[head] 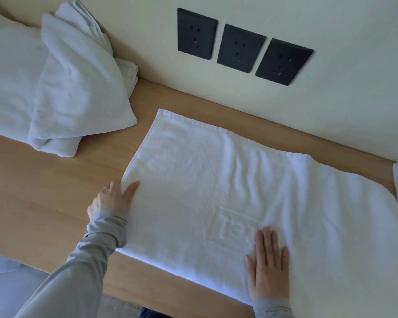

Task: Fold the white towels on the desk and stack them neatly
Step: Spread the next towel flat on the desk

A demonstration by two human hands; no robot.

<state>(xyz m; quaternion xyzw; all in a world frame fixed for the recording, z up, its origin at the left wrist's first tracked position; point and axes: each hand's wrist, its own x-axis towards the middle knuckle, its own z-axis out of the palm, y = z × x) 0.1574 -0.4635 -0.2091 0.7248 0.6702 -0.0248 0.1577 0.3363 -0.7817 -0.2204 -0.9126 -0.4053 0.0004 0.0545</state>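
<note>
The spread white terry towel (205, 180) is cut off on our right; our right hand (268, 269) covers part of its embossed lettering (230, 223), and fingertips of our left hand (112, 200) hide under its border.

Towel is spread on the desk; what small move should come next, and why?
Probably the left hand lifts its edge of the towel over toward the right hand: it seems to pinch that edge, while the right hand lies flat, pinning the spread towel.
</note>
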